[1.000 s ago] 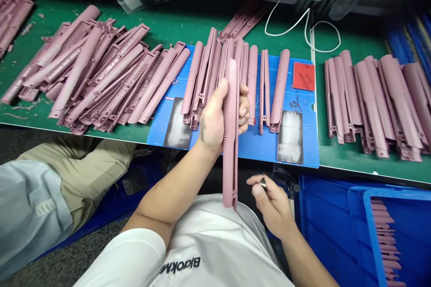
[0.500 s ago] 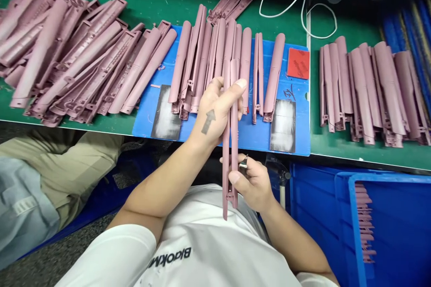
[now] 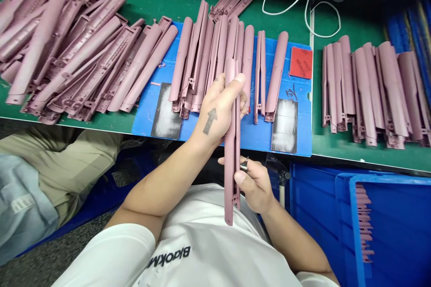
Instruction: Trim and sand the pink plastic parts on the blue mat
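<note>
My left hand [image 3: 218, 110] is wrapped around the upper part of a long mauve plastic shell piece [image 3: 231, 152], held upright and edge-on in front of my chest. My right hand [image 3: 254, 184] is closed on a small dark-tipped tool [image 3: 245, 163], its thumb and fingers pressed against the lower end of the same piece. Behind my hands a blue mat [image 3: 249, 132] on the green bench carries a row of the same mauve pieces [image 3: 215, 54].
A big heap of mauve pieces [image 3: 74, 49] covers the bench at left; another row [image 3: 370, 85] lies at right. A red pad [image 3: 301, 63] sits on the mat. A white cable [image 3: 313, 13] loops behind. Blue crates [image 3: 336, 215] stand lower right. Another person's leg [image 3: 60, 161] is at left.
My left hand turned the piece from its broad face to edge-on. My right hand rose from beside the piece and now presses the tool against its lower end.
</note>
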The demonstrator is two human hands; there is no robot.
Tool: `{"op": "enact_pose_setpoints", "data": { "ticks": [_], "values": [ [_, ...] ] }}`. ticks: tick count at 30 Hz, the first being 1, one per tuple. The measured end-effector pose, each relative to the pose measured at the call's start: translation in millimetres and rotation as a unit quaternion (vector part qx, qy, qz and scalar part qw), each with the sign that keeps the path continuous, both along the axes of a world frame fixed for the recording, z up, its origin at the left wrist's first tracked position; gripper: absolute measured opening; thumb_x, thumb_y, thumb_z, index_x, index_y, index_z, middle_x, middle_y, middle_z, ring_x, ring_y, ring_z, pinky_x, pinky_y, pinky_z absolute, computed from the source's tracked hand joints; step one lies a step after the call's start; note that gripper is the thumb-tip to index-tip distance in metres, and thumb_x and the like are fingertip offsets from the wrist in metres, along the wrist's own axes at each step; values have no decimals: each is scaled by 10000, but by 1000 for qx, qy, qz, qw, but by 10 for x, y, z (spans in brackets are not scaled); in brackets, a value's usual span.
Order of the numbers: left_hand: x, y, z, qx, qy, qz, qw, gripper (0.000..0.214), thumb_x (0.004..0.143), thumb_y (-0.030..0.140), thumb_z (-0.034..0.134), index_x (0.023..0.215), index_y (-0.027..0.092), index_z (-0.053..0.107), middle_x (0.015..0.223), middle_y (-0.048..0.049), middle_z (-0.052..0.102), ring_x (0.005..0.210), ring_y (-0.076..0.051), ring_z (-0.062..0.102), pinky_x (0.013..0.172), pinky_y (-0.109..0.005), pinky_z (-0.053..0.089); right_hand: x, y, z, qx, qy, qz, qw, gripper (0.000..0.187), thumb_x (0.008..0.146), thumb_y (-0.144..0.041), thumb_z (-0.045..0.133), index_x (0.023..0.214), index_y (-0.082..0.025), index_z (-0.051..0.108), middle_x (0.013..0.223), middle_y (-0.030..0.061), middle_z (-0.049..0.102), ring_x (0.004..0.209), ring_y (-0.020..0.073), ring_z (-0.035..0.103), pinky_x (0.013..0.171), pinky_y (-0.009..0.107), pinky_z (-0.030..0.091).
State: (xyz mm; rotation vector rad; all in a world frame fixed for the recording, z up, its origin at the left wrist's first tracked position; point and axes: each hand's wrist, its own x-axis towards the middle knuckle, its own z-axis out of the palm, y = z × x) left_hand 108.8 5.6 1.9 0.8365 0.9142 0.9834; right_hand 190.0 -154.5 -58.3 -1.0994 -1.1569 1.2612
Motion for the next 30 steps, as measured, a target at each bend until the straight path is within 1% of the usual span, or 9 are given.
{"op": "enact_pose_setpoints", "data": {
  "ticks": [4,7,10,12,14,17,20,24,30],
  "values": [
    [6,16,-2,-6,-6,-7,1000,256,1064,438,688,964,230,576,649,58,526,513,-108,514,537,-242,442,-3,17,-12,-8,14,14,1000,423,1106,-536,577,1206,-187,794,687,-31,607,577,139,539,573,277,481],
    [9,19,14,-6,-12,-10,1000,255,1065,434,691,971,225,579,642,63,513,511,-110,498,541,-246,423,-2,19,-4,1,12,21,1000,421,1115,-547,559,1194,-194,772,713,-31,611,583,137,542,574,276,485],
    [7,21,32,2,-12,-10,1000,286,1062,465,699,991,210,589,657,63,508,512,-100,478,531,-243,409,67,11,18,7,-34,24,999,382,1136,-529,519,1259,-213,695,765,-32,624,602,141,560,589,280,490],
    [3,29,31,8,-10,-10,1000,342,1063,533,680,992,209,595,665,60,511,502,-95,463,510,-243,400,172,22,51,19,-111,-6,994,300,1160,-446,484,1325,-232,614,812,-29,647,632,146,593,622,284,502],
    [0,40,16,4,-15,-11,1000,402,1089,595,604,969,211,595,648,53,502,486,-95,451,488,-244,388,309,68,113,68,-233,-47,969,222,1167,-328,472,1336,-237,583,882,-4,696,696,154,651,681,289,521],
    [-2,54,-22,-3,-24,-19,1000,459,1111,635,535,950,211,603,638,39,500,493,-99,468,491,-243,396,500,202,258,181,-431,-70,881,167,1150,-238,522,1265,-213,640,977,57,767,810,180,720,745,299,527],
    [1,53,-55,5,-28,-24,999,487,1076,690,572,956,220,617,657,24,511,520,-110,501,510,-253,411,581,341,407,235,-538,-68,807,145,1145,-234,563,1210,-197,687,952,67,787,814,187,730,738,299,508],
    [14,48,-69,-3,-27,-28,999,536,1070,739,528,944,223,604,669,11,501,518,-112,503,512,-263,393,536,428,501,244,-582,-80,772,160,1136,-253,597,1196,-204,736,953,62,811,811,186,738,749,310,501],
    [22,50,-70,2,-30,-33,999,527,1089,713,511,934,216,596,664,15,501,499,-99,473,525,-266,398,479,439,481,250,-599,-91,756,131,1098,-196,657,1144,-226,776,889,36,791,745,161,682,687,307,438]
  ]
}}
